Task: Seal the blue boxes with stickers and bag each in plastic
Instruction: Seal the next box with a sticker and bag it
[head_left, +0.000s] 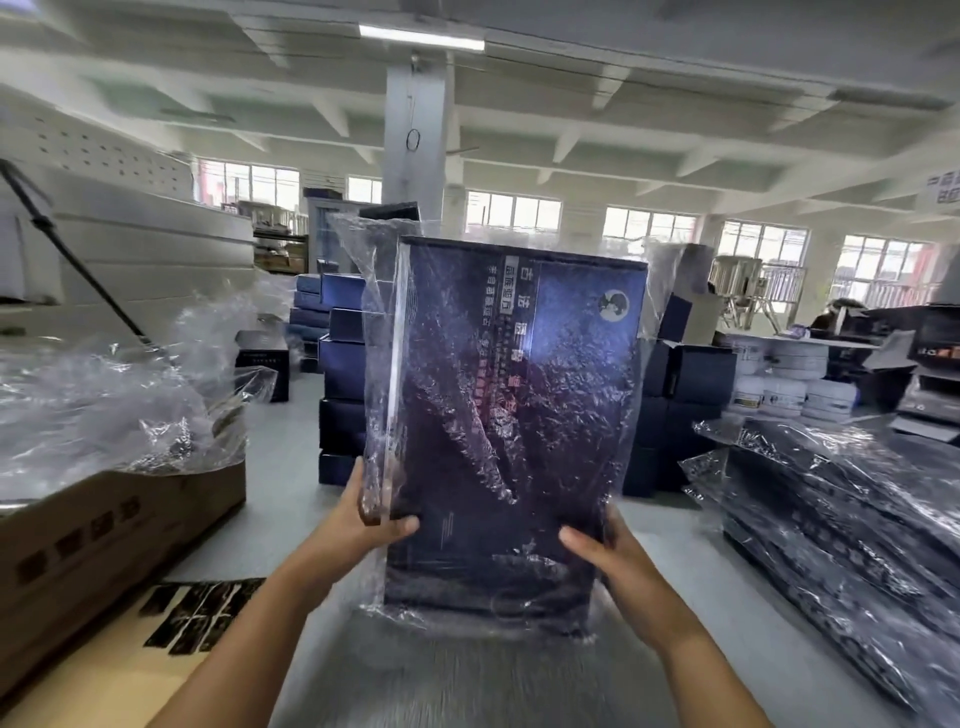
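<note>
- My left hand (374, 519) and right hand (597, 551) each grip a lower side edge of the blue box (519, 415), thumbs on its front. The box stands upright in front of me over the bench (467, 686). I cannot tell whether its bottom edge touches the bench.
- The plastic bag (363, 249) is around the box and slick, and I hold low on a tall box. If my thumbs slide on the film, the top could tip away from me.
- Loose film flares past the top edge. If that is the open end, it could snag or fold under when I lay the box down, leaving the bag half closed.
- Film is bunched near my left thumb, so pulling hard there could tear it.
- Through the glare I cannot see a sticker on the box, so it may be going into the bag unsealed.
- The pile of bagged boxes (831, 519) on the right leans. Setting another on carelessly could start it sliding off.
- The carton (104, 519) sits close on the left, so a wide swing of the box could clip it.
</note>
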